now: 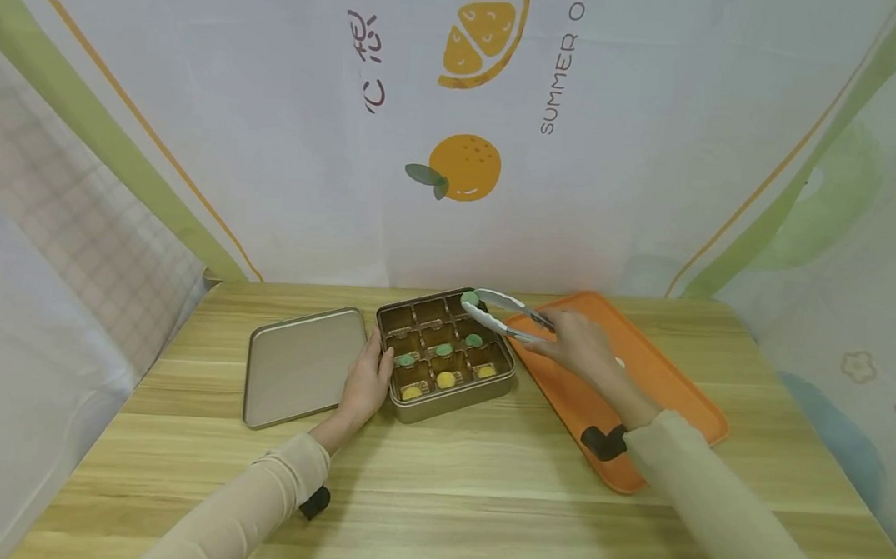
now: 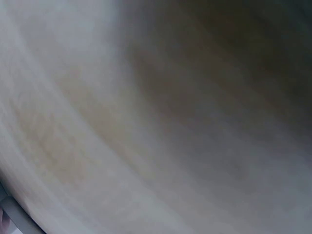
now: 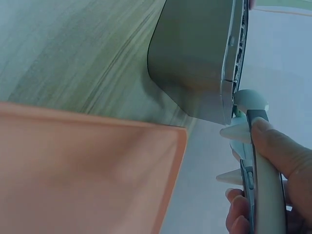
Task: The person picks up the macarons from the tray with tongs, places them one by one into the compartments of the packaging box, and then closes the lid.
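A metal tin [image 1: 453,403] with a divided insert stands mid-table. Yellow balls [image 1: 446,380] lie in its near row of compartments, green balls [image 1: 443,349] in the middle row. My left hand [image 1: 367,382] rests against the tin's left side, fingers along the wall. My right hand [image 1: 582,344] grips a pair of tongs [image 1: 491,322], and between their white tips is a green ball [image 1: 470,298] over the far right compartment. In the right wrist view, the thumb presses the handle of the tongs [image 3: 267,190] beside the tin's wall. Only blurred pale material shows in the left wrist view.
A flat metal lid [image 1: 301,369] lies left of the tin. An orange tray [image 1: 661,397] sits at the right, partly under my right forearm, with a small pale thing [image 1: 620,363] on it. A printed cloth [image 1: 310,182] hangs behind the table.
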